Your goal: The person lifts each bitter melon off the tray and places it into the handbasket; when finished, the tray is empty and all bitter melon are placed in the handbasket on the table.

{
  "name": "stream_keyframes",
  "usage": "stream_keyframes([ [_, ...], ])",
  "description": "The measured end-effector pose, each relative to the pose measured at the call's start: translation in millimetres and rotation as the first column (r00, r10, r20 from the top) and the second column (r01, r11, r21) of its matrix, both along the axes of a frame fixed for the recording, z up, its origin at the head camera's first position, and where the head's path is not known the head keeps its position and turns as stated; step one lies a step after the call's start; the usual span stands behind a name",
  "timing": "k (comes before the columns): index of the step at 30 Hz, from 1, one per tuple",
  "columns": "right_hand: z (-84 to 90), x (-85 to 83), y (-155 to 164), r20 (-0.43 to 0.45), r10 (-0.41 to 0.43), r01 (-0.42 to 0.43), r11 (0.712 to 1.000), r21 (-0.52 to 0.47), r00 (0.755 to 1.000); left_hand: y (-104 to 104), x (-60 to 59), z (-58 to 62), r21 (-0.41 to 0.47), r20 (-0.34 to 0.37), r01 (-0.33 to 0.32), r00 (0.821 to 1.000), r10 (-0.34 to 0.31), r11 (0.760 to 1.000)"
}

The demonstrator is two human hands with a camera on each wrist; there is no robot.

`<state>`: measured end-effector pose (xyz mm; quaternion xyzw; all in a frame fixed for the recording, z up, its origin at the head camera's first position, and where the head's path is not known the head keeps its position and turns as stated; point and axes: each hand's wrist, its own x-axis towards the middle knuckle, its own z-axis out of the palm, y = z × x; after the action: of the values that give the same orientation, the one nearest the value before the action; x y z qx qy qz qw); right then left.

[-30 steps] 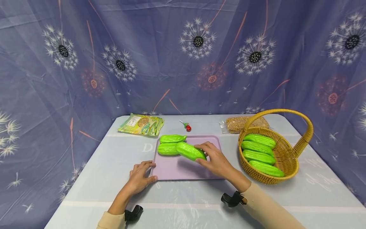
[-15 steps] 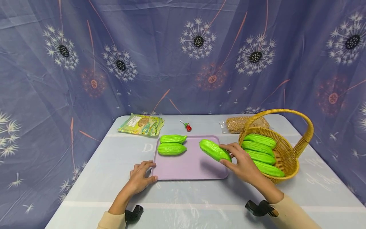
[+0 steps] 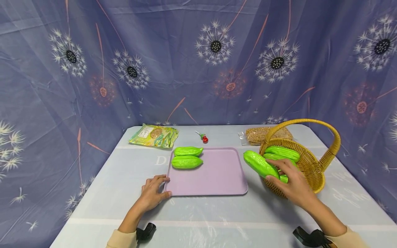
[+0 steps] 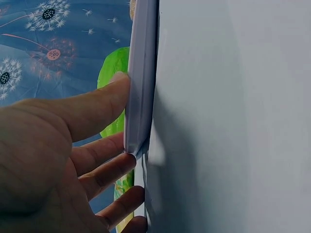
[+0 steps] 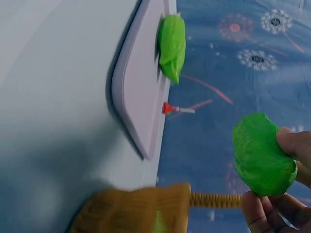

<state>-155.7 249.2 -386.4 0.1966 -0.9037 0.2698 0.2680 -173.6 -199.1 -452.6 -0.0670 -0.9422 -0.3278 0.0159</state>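
Right hand holds one green gourd clear of the bench, at the near left edge of the wicker basket and just right of the purple tray. Thumb and fingers are curled round the gourd's near end, pinching it across its width; the free end points up and left. The right wrist view confirms the pinch across the thick part.

Left hand rests at the near left corner of the tray, fingers relaxed and slightly spread, thumb along the tray rim; it holds nothing.

Two further gourds lie side by side at the far left of the tray. Other gourds lie in the basket, partly hidden behind the hand.

Handling assessment: the gourd looks like a rigid, glossy plastic replica, probably light and hollow. The ridged skin should offer some purchase, but the sheen suggests it could slip under a loose pinch. A hold across the thick middle appears safer than the tapered tip. Fragility appears low.

Also present at the far edge: a printed packet, a small red item, a clear bag of grain
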Motion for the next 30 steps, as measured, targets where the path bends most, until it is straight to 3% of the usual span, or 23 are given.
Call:
stream_keyframes([
  [11, -5.8, 16.3, 36, -0.032, -0.085, 0.084, 0.996, -0.026, 0.996, -1, -0.5, -2.7, 0.002, 0.019, -0.007, 1.000, 0.006, 1.000],
  [21, -13.4, 17.6, 58, -0.031, -0.168, 0.166, 0.985, -0.055, 0.985, -1, -0.8, -3.1, -0.003, 0.010, -0.004, 1.000, 0.004, 1.000],
  [30, -23.4, 14.9, 74, -0.004, -0.274, 0.274, 0.960, -0.055, 0.962, -1, -0.5, -1.9, -0.003, 0.012, -0.001, 1.000, 0.001, 1.000],
])
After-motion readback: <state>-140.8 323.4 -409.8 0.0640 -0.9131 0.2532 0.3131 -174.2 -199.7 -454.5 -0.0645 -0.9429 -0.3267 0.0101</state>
